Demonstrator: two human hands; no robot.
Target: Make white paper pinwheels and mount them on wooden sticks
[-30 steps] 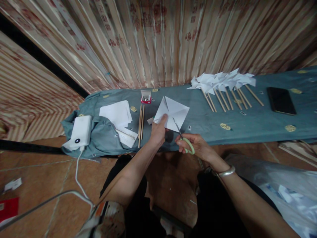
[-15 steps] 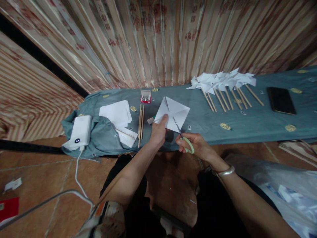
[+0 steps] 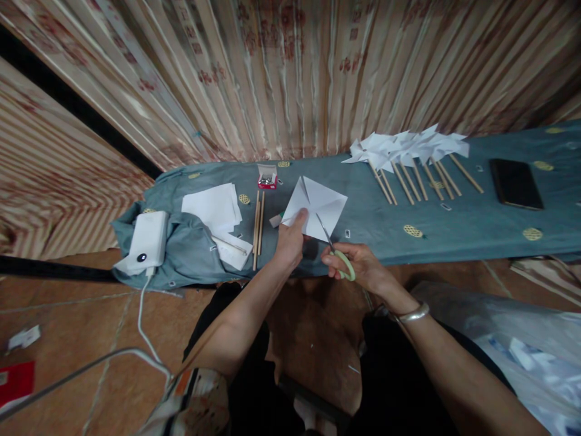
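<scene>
A white square paper (image 3: 324,206) with slits running in from its corners is held by my left hand (image 3: 290,239), thumb on top near the centre. My right hand (image 3: 351,263) grips green-handled scissors (image 3: 345,264), whose blades lie at the paper's lower right corner and point toward its centre. Left of the paper are a few wooden sticks (image 3: 258,224) and a small red open box (image 3: 267,178) of metal pins. A stack of white paper (image 3: 213,206) lies farther left. White paper pinwheels (image 3: 408,148) on several sticks rest at the back right.
The narrow table has a green cloth (image 3: 376,224). On it are a black phone (image 3: 516,184) at the right and a white power bank (image 3: 149,238) with a cable at the left. A pleated curtain (image 3: 308,79) hangs behind; a plastic bag (image 3: 512,339) stands at lower right.
</scene>
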